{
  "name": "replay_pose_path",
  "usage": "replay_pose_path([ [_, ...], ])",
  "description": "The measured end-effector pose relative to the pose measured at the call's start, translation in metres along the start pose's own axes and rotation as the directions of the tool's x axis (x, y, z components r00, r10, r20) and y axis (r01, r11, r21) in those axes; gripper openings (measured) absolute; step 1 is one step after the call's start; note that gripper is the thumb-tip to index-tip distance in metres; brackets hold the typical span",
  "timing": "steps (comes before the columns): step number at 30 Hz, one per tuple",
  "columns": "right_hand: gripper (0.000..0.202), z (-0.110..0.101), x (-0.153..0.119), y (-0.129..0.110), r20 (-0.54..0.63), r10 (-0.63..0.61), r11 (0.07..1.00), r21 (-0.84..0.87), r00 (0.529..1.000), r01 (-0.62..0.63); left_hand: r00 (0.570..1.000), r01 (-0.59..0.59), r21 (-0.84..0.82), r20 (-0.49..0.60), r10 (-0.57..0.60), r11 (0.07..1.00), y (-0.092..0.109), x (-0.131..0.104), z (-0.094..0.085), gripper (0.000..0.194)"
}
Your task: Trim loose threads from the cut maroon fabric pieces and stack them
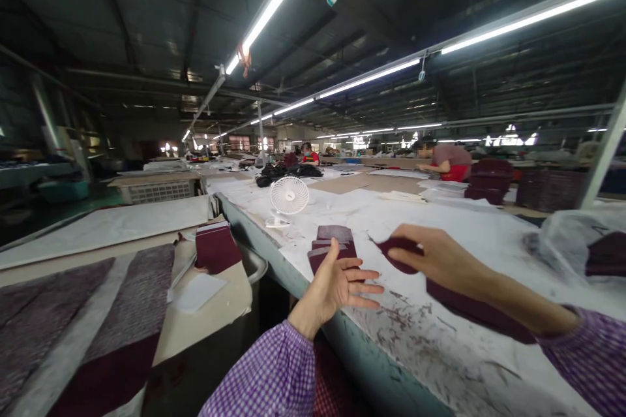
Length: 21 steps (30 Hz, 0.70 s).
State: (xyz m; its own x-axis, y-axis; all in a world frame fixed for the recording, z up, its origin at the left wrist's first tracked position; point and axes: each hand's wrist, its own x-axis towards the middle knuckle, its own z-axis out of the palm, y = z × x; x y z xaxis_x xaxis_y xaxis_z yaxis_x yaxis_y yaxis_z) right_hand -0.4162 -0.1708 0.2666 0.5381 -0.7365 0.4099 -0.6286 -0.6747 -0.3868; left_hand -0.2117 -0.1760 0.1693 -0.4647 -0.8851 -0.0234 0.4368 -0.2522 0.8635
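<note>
My left hand [340,278] is open over the table's near edge, its fingers spread and nothing in them. Just behind it lie overlapping maroon fabric pieces [335,234], partly hidden by the fingers. To the right, my right hand [435,252] pinches a small maroon fabric piece [401,255] with a curved lower edge, held above the white table surface. Under my right forearm is a longer maroon strip or stack [474,314], its upper part covered by the arm. Dark thread scraps [415,332] are scattered nearby.
A small white fan [289,196] stands beyond the fabric pieces. At left, maroon fabric panels [122,293] and a maroon stack [218,248] lie on lower surfaces. A clear plastic bag [562,241] sits at right. Two people [448,161] are farther back.
</note>
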Motion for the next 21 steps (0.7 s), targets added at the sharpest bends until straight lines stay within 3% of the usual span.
replay_pose_path([
  [2, 0.027, 0.007, -0.017, -0.013, 0.319, -0.131, 0.991, 0.049, 0.939, 0.122, 0.999, 0.002, 0.016, -0.043, -0.001, 1.0, -0.009, -0.005, 0.01, 0.057],
  [3, 0.033, 0.009, -0.023, -0.013, 0.375, -0.16, 0.987, 0.083, 0.913, 0.139, 0.991, -0.034, 0.087, -0.123, 0.045, 0.996, -0.015, -0.007, 0.014, 0.05],
  [5, 0.047, 0.01, -0.03, -0.001, 0.299, -0.097, 0.993, 0.088, 0.949, 0.074, 0.957, -0.107, 0.237, -0.239, 0.165, 0.966, -0.026, -0.011, 0.019, 0.048],
  [7, 0.062, 0.013, -0.035, 0.021, 0.195, 0.086, 0.989, 0.099, 0.977, -0.107, 0.938, -0.157, 0.298, -0.254, 0.236, 0.942, -0.034, -0.016, 0.022, 0.047],
  [9, 0.077, 0.018, -0.041, 0.04, 0.284, 0.244, 0.926, 0.216, 0.927, -0.31, 0.935, -0.19, 0.288, -0.24, 0.263, 0.938, -0.038, -0.021, 0.025, 0.044],
  [11, 0.084, 0.027, -0.048, 0.05, 0.422, 0.281, 0.817, 0.366, 0.862, -0.445, 0.936, -0.21, 0.271, -0.223, 0.273, 0.939, -0.04, -0.025, 0.027, 0.044],
  [16, 0.085, 0.045, -0.06, 0.051, 0.489, 0.284, 0.638, 0.546, 0.825, -0.543, 0.952, -0.151, 0.343, -0.201, 0.23, 0.927, -0.04, -0.021, 0.021, 0.046],
  [18, 0.083, 0.044, -0.06, 0.05, 0.499, 0.277, 0.617, 0.563, 0.821, -0.55, 0.95, -0.136, 0.469, -0.188, 0.25, 0.873, -0.035, -0.014, 0.018, 0.042],
  [21, 0.079, 0.038, -0.057, 0.05, 0.491, 0.274, 0.607, 0.579, 0.827, -0.544, 0.966, -0.14, 0.631, -0.08, 0.244, 0.763, -0.02, 0.002, 0.018, 0.044],
])
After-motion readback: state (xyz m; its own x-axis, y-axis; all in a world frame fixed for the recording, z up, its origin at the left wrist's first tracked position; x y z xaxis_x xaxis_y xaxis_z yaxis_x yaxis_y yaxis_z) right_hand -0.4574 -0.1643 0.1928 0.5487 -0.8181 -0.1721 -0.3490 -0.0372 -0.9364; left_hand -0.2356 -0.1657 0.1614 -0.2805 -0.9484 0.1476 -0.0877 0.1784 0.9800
